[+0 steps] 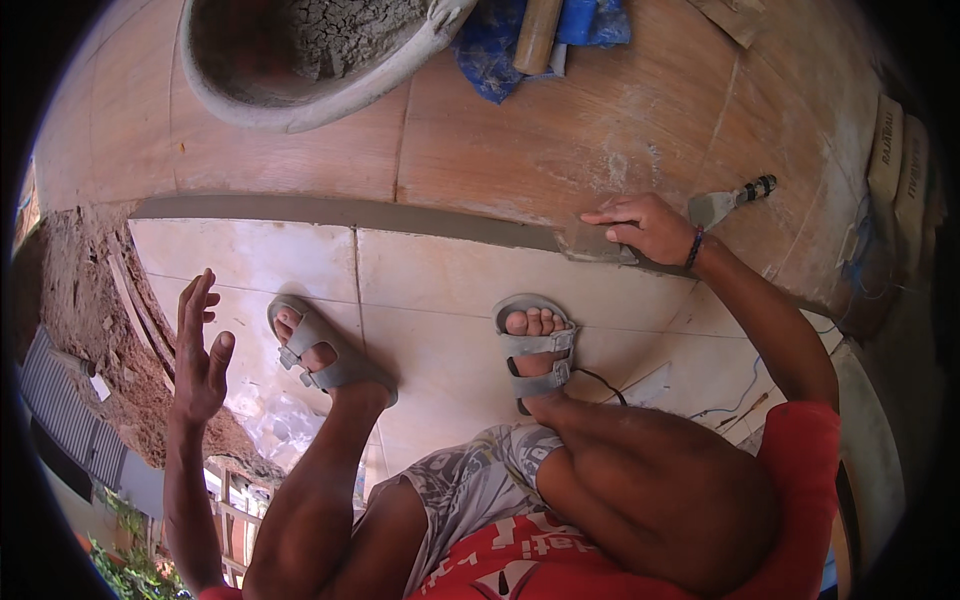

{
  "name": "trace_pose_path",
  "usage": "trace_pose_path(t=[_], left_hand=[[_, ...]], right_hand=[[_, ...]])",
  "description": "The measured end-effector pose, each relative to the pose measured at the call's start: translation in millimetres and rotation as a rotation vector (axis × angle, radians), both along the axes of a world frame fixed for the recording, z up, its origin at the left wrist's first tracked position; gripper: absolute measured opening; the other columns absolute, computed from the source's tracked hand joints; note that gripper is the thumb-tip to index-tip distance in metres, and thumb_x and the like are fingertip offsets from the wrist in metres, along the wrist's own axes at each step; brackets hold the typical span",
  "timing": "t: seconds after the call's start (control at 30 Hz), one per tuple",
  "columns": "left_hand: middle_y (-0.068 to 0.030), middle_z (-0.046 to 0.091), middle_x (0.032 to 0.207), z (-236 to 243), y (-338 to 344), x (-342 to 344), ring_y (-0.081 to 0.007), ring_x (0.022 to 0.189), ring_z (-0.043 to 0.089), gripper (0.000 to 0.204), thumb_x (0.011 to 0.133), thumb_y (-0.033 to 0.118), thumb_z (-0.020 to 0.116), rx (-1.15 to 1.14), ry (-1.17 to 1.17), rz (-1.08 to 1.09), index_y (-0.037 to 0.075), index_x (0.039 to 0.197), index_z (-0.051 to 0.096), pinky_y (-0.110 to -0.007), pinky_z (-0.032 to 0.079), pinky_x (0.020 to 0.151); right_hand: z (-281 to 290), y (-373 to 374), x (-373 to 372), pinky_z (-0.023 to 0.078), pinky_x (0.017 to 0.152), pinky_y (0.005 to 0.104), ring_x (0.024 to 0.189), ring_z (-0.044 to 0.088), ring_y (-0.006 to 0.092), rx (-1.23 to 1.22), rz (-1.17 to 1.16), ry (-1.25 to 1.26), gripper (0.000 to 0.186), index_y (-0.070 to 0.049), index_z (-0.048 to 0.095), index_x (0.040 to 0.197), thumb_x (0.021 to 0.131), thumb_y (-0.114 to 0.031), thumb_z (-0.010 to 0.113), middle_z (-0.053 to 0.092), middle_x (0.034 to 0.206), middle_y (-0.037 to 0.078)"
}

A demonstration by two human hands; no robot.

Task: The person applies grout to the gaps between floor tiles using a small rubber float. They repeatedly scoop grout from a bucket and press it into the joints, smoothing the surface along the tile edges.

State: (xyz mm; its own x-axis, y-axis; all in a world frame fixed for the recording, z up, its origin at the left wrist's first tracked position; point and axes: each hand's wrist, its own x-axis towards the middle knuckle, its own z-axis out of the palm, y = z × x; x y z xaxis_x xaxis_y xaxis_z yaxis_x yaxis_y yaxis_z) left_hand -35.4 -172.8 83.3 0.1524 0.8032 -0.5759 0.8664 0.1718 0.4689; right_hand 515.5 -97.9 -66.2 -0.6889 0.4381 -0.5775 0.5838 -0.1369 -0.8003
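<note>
The right hand [645, 226] covers most of the small flat tool [590, 244] under its fingers, so its shape stays unclear. The grey mortar tub [300, 95] and the wooden handle [537, 35] on the blue cloth [495, 45] are cut off by the top edge

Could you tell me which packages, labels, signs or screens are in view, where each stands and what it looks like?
Sacks: far right edge, against the wall; tan, flat, stacked, with dark print.
Small tag: far left on the bare earth; white, rectangular, too small to tell more.
No signs or screens show.
</note>
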Motion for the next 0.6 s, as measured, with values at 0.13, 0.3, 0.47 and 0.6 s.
trace_pose_path(t=[0.13, 0.3, 0.47, 0.6], left_hand=[[-0.0189, 0.040, 0.141, -2, -7, -10, -0.0303, 0.113, 0.050, 0.070, 0.096, 0.054, 0.042, -0.027, 0.024, -0.007, 0.008, 0.148, 0.032, -0.044, 0.042, 0.094], [-0.0193, 0.041, 0.141, -3, -9, -17, -0.0307, 0.113, 0.050, 0.071, 0.096, 0.055, 0.042, -0.023, 0.021, 0.002, 0.008, 0.148, 0.032, -0.044, 0.042, 0.093], [-0.0211, 0.041, 0.141, 1, -4, -14, -0.0324, 0.115, 0.051, 0.072, 0.096, 0.055, 0.043, -0.049, 0.043, -0.011, 0.006, 0.147, 0.032, -0.045, 0.042, 0.094], [-0.0231, 0.040, 0.141, 3, 5, -7, -0.0347, 0.116, 0.051, 0.072, 0.095, 0.055, 0.044, -0.033, 0.020, -0.033, 0.006, 0.147, 0.033, -0.048, 0.043, 0.094]], right_hand=[[22, -34, 104, 0.048, 0.085, 0.0352, 0.088, 0.060, 0.0277, -0.005, -0.041, -0.173, 0.040, -0.006, 0.064, 0.121, 0.081, -0.005, 0.059, 0.064, 0.096, 0.015], [76, -55, 240, 0.048, 0.084, 0.0296, 0.089, 0.061, 0.0190, -0.171, -0.157, -0.591, 0.039, -0.003, 0.065, 0.119, 0.080, 0.000, 0.060, 0.065, 0.098, 0.011], [95, -26, 149, 0.048, 0.077, 0.0290, 0.082, 0.060, 0.0169, 0.021, -0.329, -0.461, 0.041, -0.003, 0.065, 0.120, 0.079, 0.001, 0.062, 0.062, 0.091, 0.010], [98, -9, 3, 0.048, 0.069, 0.0318, 0.078, 0.057, 0.0213, 0.356, -0.136, -0.239, 0.039, -0.003, 0.067, 0.113, 0.075, 0.001, 0.065, 0.055, 0.087, 0.011]])
